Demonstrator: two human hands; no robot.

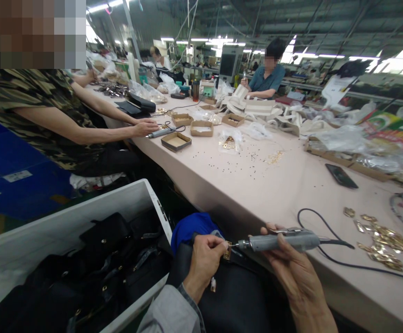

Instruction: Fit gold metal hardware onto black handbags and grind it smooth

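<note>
My right hand point(291, 263) is wrapped round a grey electric screwdriver point(284, 240), held level with its bit pointing left. The bit's tip meets a small gold metal fitting point(227, 251) on a black bag point(236, 296) in my lap. Thumb and forefinger of my left hand point(206, 259) pinch the fitting beside the tip. A small metal piece point(213, 284) hangs against the bag below these fingers. From the screwdriver's back end a black cord point(329, 241) runs onto the table. Any screw at the tip is too small to make out.
Gold fittings point(385, 243) lie heaped on the table point(277, 189) at right, near a phone point(341, 175). Tiny dark screws are scattered farther back, before cardboard trays point(176, 141). At left stands a white crate point(132, 189) of black bags. A co-worker's hands point(145, 127) rest near another screwdriver.
</note>
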